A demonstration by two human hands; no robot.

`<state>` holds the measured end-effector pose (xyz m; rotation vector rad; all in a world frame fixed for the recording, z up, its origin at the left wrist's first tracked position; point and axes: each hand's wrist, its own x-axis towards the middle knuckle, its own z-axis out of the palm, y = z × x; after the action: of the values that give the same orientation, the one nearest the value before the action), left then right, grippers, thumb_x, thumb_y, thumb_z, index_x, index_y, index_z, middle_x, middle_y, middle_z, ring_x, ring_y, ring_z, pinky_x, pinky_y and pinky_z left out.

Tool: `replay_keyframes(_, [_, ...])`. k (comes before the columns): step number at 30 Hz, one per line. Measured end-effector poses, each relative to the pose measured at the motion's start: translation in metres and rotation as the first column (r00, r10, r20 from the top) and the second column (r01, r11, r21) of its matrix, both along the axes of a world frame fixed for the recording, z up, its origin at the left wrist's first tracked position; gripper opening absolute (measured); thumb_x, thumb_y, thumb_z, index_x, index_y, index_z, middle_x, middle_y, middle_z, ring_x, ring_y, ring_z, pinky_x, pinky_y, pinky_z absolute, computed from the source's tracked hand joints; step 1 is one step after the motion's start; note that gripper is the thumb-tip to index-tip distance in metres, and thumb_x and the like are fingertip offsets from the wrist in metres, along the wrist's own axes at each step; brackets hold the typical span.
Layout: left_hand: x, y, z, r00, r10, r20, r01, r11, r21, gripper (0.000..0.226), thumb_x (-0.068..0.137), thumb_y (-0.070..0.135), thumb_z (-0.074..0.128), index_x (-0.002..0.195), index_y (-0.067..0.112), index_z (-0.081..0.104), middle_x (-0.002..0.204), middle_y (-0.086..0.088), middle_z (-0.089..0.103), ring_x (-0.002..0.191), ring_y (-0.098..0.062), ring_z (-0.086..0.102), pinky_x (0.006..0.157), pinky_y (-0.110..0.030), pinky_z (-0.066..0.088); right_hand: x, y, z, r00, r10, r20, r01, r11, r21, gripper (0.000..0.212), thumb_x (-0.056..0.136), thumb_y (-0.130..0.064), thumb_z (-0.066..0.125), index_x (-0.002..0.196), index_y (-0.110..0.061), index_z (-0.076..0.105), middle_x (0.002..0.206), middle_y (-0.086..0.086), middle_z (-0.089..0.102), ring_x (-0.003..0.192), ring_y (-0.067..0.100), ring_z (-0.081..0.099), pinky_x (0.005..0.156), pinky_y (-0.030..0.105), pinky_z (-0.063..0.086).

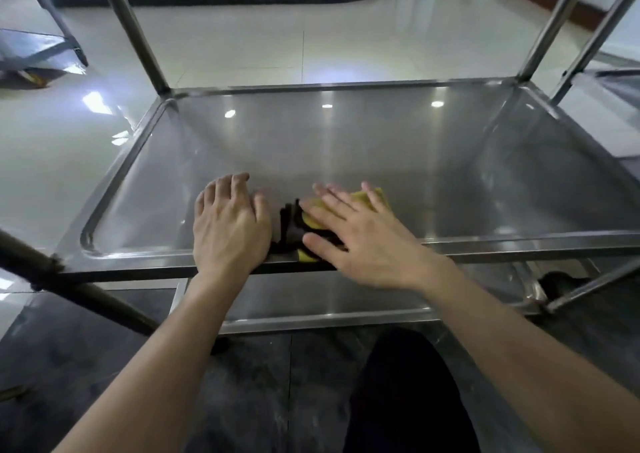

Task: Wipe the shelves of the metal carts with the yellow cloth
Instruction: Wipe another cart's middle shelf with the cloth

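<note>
The right hand [356, 231] lies flat with fingers spread and straight, pressing the yellow cloth [367, 198] down on the shelf [346, 148] of the metal cart [131, 30], close to the shelf's near rim and a little right of its middle. The left hand [228, 224] rests palm-down on the bare steel just to the left, grasping nothing. A lower shelf [329, 297] shows beneath. Another cart [38, 51] stands far left on the pale floor [242, 44].
</note>
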<state>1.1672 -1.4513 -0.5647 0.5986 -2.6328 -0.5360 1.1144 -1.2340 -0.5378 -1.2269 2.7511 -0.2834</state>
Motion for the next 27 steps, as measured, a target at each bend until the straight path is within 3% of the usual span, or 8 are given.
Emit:
replay_keyframes(2, [0.001, 0.002, 0.000, 1.000, -0.018, 0.002, 0.018, 1.000, -0.005, 0.053, 0.105, 0.041, 0.033, 0.148, 0.017, 0.052, 0.151, -0.009, 0.054, 0.145, -0.028, 0.041, 0.126, -0.048, 0.029, 0.038, 0.031, -0.005, 0.999, 0.026, -0.037, -0.026, 0.999, -0.020, 0.072, 0.104, -0.074, 0.004, 0.169, -0.045, 0.014, 0.177, -0.016, -0.004, 0.163, 0.004, -0.009, 0.132, 0.048, -0.012])
replay_keyframes(4, [0.002, 0.005, 0.000, 0.999, -0.043, 0.017, 0.044, 0.998, -0.042, 0.050, 0.105, 0.041, 0.037, 0.146, 0.019, 0.056, 0.149, -0.007, 0.056, 0.143, -0.029, 0.043, 0.124, -0.048, 0.031, 0.018, 0.031, -0.004, 0.999, 0.019, -0.045, -0.020, 1.000, -0.013, 0.073, 0.102, -0.073, 0.004, 0.168, -0.046, 0.015, 0.177, -0.017, -0.001, 0.163, 0.005, -0.006, 0.132, 0.047, -0.010])
replay_keyframes(10, [-0.002, 0.005, 0.000, 0.997, -0.031, 0.066, 0.038, 0.993, -0.114, 0.040, 0.104, 0.047, 0.046, 0.130, 0.024, 0.065, 0.139, -0.001, 0.061, 0.132, -0.028, 0.048, 0.115, -0.046, 0.039, -0.199, -0.056, 0.002, 0.966, -0.253, -0.045, 0.256, 0.961, 0.103, 0.081, 0.104, -0.074, 0.013, 0.172, -0.030, 0.006, 0.180, -0.005, -0.003, 0.165, 0.016, -0.001, 0.131, 0.055, -0.007])
replay_keyframes(12, [-0.003, 0.003, 0.000, 0.998, -0.027, 0.063, 0.035, 0.992, -0.119, 0.039, 0.104, 0.046, 0.046, 0.130, 0.024, 0.065, 0.138, -0.001, 0.061, 0.131, -0.028, 0.048, 0.114, -0.046, 0.039, -0.223, -0.071, 0.006, 0.950, -0.310, -0.046, 0.313, 0.940, 0.137, 0.080, 0.104, -0.074, 0.012, 0.172, -0.032, 0.007, 0.180, -0.002, -0.005, 0.166, 0.018, -0.003, 0.131, 0.056, -0.008])
replay_keyframes(16, [-0.004, 0.002, 0.003, 0.996, -0.041, 0.075, 0.050, 0.991, -0.123, 0.037, 0.106, 0.045, 0.044, 0.129, 0.024, 0.064, 0.139, -0.003, 0.060, 0.131, -0.030, 0.049, 0.113, -0.049, 0.040, -0.157, -0.052, 0.008, 0.969, -0.248, -0.005, 0.247, 0.963, 0.111, 0.077, 0.105, -0.073, 0.012, 0.171, -0.034, 0.006, 0.179, -0.003, -0.005, 0.165, 0.016, -0.005, 0.130, 0.057, -0.011])
replay_keyframes(22, [-0.007, 0.006, 0.004, 0.988, 0.003, 0.155, 0.012, 0.995, -0.095, 0.039, 0.106, 0.044, 0.042, 0.129, 0.019, 0.062, 0.141, -0.011, 0.059, 0.132, -0.038, 0.049, 0.114, -0.052, 0.038, 0.010, 0.069, -0.007, 0.982, -0.180, -0.059, 0.182, 0.983, 0.029, 0.076, 0.103, -0.075, 0.004, 0.170, -0.040, 0.007, 0.178, -0.014, -0.003, 0.164, 0.007, -0.007, 0.133, 0.053, -0.005])
replay_keyframes(25, [-0.023, 0.041, 0.012, 0.993, -0.040, 0.114, 0.044, 0.998, -0.038, 0.053, 0.103, 0.050, 0.038, 0.140, 0.019, 0.059, 0.150, -0.010, 0.054, 0.140, -0.034, 0.044, 0.120, -0.051, 0.033, 0.010, 0.106, -0.002, 0.973, -0.221, -0.063, 0.225, 0.972, 0.066, 0.077, 0.100, -0.078, 0.001, 0.169, -0.044, 0.005, 0.177, -0.017, -0.005, 0.163, 0.005, -0.010, 0.133, 0.053, -0.006])
replay_keyframes(27, [-0.032, 0.070, 0.012, 0.983, -0.146, 0.116, 0.158, 0.982, -0.104, 0.056, 0.102, 0.053, 0.034, 0.146, 0.025, 0.056, 0.154, -0.006, 0.050, 0.144, -0.031, 0.042, 0.123, -0.050, 0.030, -0.013, 0.108, -0.003, 0.971, -0.238, -0.035, 0.240, 0.968, 0.066, 0.079, 0.098, -0.081, 0.001, 0.169, -0.046, 0.005, 0.176, -0.019, -0.007, 0.162, 0.004, -0.011, 0.132, 0.053, -0.008])
